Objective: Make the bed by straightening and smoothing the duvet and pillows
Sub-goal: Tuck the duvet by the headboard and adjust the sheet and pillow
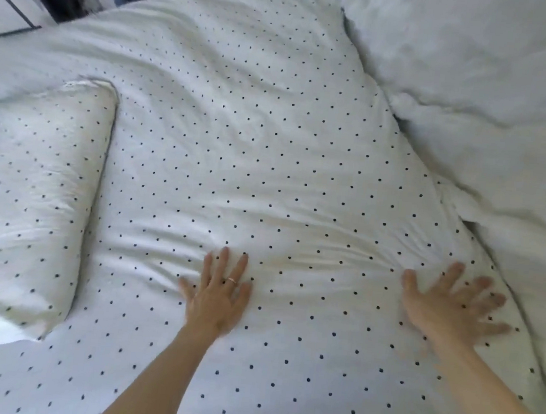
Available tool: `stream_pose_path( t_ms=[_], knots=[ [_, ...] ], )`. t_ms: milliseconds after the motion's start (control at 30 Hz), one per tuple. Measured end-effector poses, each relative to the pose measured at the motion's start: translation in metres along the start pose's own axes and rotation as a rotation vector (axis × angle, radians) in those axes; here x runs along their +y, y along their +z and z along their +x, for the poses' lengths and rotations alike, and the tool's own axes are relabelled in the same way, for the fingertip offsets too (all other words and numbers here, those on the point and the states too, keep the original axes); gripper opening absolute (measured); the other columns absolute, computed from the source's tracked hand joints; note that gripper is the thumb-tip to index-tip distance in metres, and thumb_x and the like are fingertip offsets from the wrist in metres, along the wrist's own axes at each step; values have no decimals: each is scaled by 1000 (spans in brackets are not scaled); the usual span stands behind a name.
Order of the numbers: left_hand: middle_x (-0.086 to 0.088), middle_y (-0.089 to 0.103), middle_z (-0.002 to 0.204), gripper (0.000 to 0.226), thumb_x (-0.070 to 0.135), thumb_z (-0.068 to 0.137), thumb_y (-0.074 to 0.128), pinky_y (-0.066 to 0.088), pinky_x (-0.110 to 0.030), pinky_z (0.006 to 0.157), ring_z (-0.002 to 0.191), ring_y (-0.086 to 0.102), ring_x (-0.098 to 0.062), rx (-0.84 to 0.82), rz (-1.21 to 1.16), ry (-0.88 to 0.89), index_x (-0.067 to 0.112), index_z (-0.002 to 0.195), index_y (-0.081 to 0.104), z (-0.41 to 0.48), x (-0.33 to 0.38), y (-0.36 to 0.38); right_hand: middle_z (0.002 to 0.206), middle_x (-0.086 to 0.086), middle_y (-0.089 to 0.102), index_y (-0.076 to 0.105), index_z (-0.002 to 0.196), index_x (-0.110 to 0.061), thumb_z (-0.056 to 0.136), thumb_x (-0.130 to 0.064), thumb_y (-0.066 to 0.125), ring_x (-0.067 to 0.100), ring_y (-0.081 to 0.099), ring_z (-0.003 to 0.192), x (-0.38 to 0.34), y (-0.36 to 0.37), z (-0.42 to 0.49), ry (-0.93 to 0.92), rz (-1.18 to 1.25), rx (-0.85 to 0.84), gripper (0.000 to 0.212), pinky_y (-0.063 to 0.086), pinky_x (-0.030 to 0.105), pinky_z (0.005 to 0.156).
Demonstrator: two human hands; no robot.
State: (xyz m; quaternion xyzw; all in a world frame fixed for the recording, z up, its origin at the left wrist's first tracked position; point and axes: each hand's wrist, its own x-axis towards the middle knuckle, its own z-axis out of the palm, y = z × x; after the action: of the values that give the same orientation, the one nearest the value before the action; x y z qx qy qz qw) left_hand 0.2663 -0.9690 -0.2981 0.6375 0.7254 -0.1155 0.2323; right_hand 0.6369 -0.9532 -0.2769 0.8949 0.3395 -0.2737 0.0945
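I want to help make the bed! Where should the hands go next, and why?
Probably slide both flat hands, left hand and right hand, forward across the dotted duvet: wrinkles bunch just ahead of the fingertips, so pushing outward should smooth them.

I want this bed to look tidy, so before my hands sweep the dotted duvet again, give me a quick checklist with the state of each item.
1. Left hand flat on the dotted duvet, fingers spread: ok.
2. Right hand open near the duvet's right edge; blurred, so contact: cannot tell.
3. Duvet smooth just beyond the hands: not ok, creases run between and above them.
4. Dotted pillow lying neat at the left: not ok, wrinkled.
5. Plain white bedding at the right flattened: not ok, bunched and rumpled.
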Motion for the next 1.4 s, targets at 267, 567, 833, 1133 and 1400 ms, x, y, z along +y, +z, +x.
stream_pose_path(
  t_ms=[267,567,833,1133,1400],
  knots=[
    [17,-25,162,63,66,97,15,-14,-64,116,150,-24,-13,182,-144,-32,52,152,-13,-83,-31,70,172,-1,-8,13,162,-40,95,-77,32,29,-6,159,-31,139,-156,-1121,-251,257,78,0,64,123],
    [-10,-13,166,90,72,90,33,17,-83,99,151,-12,-40,-31,50,-94,26,158,-6,-155,-5,111,165,9,22,34,154,-33,86,-74,40,34,26,150,154,127,-139,-268,33,140,79,29,60,115],
    [-16,-17,164,86,28,96,46,16,-47,122,150,-1,-41,-191,13,50,15,157,-14,-174,95,75,153,11,47,22,159,-26,68,-69,71,40,52,130,195,90,-67,828,1327,-181,111,47,62,100],
    [-2,35,152,93,77,78,56,32,-44,112,136,37,-26,-145,87,672,25,150,30,-224,202,31,110,8,77,69,123,-15,69,-26,84,33,74,99,199,24,-132,380,1583,-309,58,62,45,79],
    [-5,66,97,33,32,86,59,52,-37,73,92,66,-30,-71,-46,411,16,114,52,-269,247,-96,115,-9,68,65,118,-30,77,-45,83,17,60,111,168,-109,-222,-25,1532,-372,48,51,42,89]
  ],
)
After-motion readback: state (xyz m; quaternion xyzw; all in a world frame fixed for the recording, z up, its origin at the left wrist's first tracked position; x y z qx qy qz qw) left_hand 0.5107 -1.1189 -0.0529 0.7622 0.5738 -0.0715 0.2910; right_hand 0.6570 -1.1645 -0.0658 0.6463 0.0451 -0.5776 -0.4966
